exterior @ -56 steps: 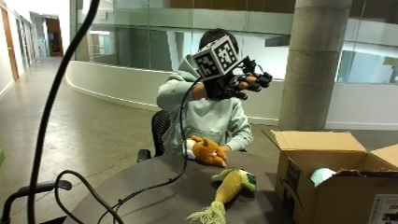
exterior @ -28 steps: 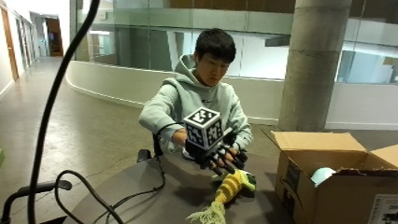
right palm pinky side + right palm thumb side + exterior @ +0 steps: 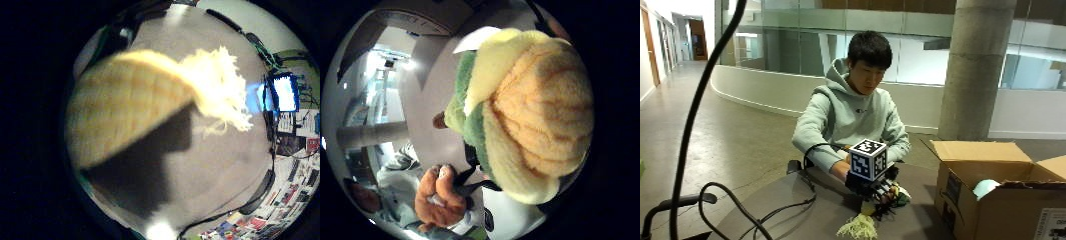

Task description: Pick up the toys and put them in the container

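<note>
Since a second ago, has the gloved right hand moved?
Yes. The gloved right hand came down from head height onto the corn toy on the table, beside the cardboard box.

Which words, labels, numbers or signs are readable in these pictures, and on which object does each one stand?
No text can be read for certain.
Cardboard box: a dark printed mark on its side wall and a white label at its lower corner, both too small to read.
Hoodie: a tiny chest mark, too small to read.
Corn toy under the right hand: no writing visible.
Papers beyond the table, in the little finger side palm view: blurred.
</note>
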A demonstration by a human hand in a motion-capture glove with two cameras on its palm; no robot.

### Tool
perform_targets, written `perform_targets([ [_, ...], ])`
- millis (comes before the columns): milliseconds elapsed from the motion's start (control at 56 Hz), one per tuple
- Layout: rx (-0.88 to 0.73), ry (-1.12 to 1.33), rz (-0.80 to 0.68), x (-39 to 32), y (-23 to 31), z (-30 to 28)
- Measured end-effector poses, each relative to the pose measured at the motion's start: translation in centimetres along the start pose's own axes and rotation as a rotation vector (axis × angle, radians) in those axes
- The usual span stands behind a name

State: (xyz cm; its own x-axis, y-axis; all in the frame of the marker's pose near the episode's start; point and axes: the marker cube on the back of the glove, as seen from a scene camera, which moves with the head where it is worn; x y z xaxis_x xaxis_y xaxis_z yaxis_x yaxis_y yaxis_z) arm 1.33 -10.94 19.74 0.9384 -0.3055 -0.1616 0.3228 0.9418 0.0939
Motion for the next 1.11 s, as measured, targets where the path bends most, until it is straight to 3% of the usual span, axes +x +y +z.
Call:
perform_targets([
  [196, 0.189, -0.010, -0.019, -1.0, 0.7, -0.5],
  [553, 0.033, -0.124, -0.010, -5.6, 2.9, -8.8],
  [714, 0.036, -0.109, -0.027, -8.3, 1.3, -16.4],
  [874, 0.191, -0.111, -0.041, -10.8, -1.8, -24.2],
  [1106, 0.567, -0.192, 0.044, -14.4, -8.1, -31.4],
])
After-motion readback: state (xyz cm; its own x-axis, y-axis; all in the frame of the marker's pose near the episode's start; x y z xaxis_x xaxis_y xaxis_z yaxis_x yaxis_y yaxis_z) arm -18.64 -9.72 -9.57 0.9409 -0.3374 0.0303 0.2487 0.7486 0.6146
